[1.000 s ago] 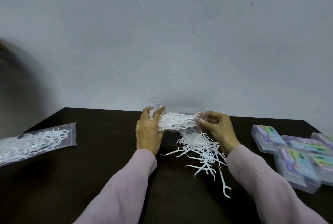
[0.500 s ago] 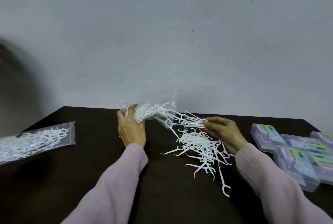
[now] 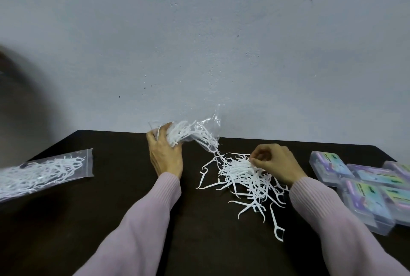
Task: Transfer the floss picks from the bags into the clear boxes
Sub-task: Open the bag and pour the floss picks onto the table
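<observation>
Two bags (image 3: 44, 170) (image 3: 195, 131) of floss picks, five clear boxes (image 3: 328, 168), two hands (image 3: 165, 156) (image 3: 275, 162), and one loose pile of picks (image 3: 244, 175), too tangled to count.

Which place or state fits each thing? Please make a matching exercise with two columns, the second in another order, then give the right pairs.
1. opened bag
2. sealed bag
3. clear boxes
4. loose floss picks

A. stacked at the table's right edge, closed
B. piled on the table under the right hand
C. lying flat at the far left, full
D. gripped and lifted by the left hand

Pairs: 1-D, 2-C, 3-A, 4-B
</observation>
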`<state>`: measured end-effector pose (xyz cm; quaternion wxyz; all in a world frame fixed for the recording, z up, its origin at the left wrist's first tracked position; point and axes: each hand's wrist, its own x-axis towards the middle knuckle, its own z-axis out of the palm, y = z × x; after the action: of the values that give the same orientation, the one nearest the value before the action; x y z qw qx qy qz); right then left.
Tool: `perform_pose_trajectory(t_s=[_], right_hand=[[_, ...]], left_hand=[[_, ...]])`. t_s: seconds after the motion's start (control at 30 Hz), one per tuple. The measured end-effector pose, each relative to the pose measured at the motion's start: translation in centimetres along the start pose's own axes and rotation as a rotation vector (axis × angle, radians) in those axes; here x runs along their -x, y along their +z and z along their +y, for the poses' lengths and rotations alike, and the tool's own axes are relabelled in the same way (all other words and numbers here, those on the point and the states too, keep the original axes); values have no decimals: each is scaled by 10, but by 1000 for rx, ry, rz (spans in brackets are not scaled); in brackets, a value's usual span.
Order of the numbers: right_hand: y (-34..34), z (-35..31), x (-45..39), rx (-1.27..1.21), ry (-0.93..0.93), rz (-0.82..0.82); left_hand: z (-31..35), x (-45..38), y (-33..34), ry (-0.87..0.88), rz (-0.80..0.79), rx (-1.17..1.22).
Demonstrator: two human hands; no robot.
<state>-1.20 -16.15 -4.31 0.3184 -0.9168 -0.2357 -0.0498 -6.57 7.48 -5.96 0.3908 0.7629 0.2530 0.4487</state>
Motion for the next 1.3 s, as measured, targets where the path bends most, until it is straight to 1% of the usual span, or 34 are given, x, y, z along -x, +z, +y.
perform_pose_trajectory(t_s=[0.07, 0.1, 0.13, 0.17, 0.2, 0.27, 0.33, 0.43, 0.5, 0.57, 0.73, 0.8, 0.87, 1.0, 1.1, 1.2, 1.3], right_hand=[[1, -5, 2, 201, -32, 20], [3, -7, 2, 299, -48, 56], [5, -9, 2, 340, -80, 98], [7, -11, 2, 278, -113, 133], [7, -14, 2, 109, -139, 139], [7, -24, 4, -330, -128, 41], [8, -27, 3, -604, -75, -90], [16, -29, 2, -807, -6, -191], [18, -31, 2, -927, 19, -222], [15, -32, 3, -971, 44, -253], [11, -29, 3, -761, 6, -265], [11, -26, 3, -629, -9, -251], [11, -23, 3, -513, -39, -256], [10, -23, 5, -439, -64, -286], [9, -21, 5, -341, -80, -264], [9, -19, 6, -358, -66, -265], [8, -17, 6, -298, -91, -213]], left_hand=[[3, 3, 2, 26, -19, 30], [5, 4, 2, 39, -30, 43], [7, 6, 3, 52, -42, 55], [9, 7, 4, 64, -56, 64], [11, 9, 4, 76, -67, 70], [15, 12, 5, 110, -76, 65], [18, 16, 6, 138, -86, 60], [19, 21, 7, 217, -114, 23], [18, 23, 9, 331, -124, -22], [17, 25, 10, 423, -124, -63], [9, 21, 10, 656, -67, -187], [6, 18, 9, 754, -46, -234], [5, 17, 8, 801, -30, -255], [3, 14, 8, 809, -10, -273], [2, 11, 7, 802, 2, -283], [2, 8, 3, 749, 16, -288], [1, 4, -2, 688, 38, -294]])
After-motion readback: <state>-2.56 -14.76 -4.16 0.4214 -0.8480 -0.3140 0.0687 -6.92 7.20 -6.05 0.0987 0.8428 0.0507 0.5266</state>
